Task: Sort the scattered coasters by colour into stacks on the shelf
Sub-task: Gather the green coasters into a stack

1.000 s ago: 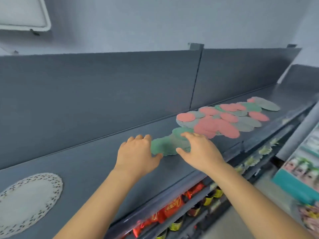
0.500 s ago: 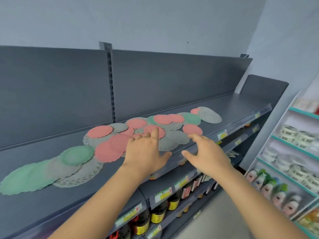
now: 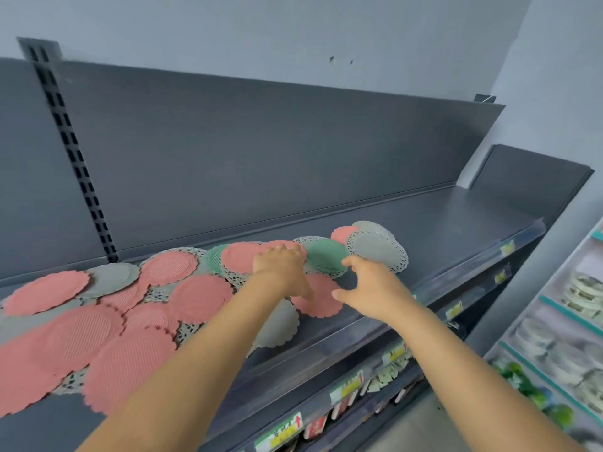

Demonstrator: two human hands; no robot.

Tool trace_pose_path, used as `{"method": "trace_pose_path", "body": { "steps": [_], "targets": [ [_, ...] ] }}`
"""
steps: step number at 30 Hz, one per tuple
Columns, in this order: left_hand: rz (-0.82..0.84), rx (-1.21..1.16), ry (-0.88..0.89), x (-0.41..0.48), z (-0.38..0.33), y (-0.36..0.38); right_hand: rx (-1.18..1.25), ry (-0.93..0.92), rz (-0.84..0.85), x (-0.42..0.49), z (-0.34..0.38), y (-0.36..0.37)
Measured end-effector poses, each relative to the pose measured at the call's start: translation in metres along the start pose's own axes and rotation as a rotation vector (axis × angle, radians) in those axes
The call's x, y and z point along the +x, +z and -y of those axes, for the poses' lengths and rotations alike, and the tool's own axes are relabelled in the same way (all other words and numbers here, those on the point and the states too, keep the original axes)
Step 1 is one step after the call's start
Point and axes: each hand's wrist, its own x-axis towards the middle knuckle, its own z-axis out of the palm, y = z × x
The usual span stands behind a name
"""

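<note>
My left hand (image 3: pixel 280 265) rests flat on the pink coasters (image 3: pixel 241 256), and my right hand (image 3: pixel 368 285) hangs spread and empty beside the lone pink coaster (image 3: pixel 321 305) at the front edge of the shelf (image 3: pixel 456 223); I'd pinch its rim and lift straight up.

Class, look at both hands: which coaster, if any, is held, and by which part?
None: the left hand rests on a pink coaster; the right hand is open, gripping nothing.

- We see a dark grey shelf (image 3: pixel 456 223) with an upright back panel (image 3: pixel 261 158).
- On it lie overlapping pink coasters (image 3: pixel 199 296), grey coasters (image 3: pixel 375 249) and green coasters (image 3: pixel 326 256).
</note>
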Motion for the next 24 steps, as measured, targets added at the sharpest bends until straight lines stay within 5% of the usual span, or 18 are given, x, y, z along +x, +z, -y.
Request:
{"method": "trace_pose_path", "body": {
  "steps": [14, 24],
  "targets": [
    [0.126, -0.16, -0.032, 0.142, -0.054, -0.01, -0.011, -0.338, 0.316, 0.207, -0.103, -0.023],
    [-0.059, -0.405, -0.39, 0.128, -0.065, -0.009, 0.015, -0.757, 0.576, 0.254, -0.092, -0.008]
  ]
}}
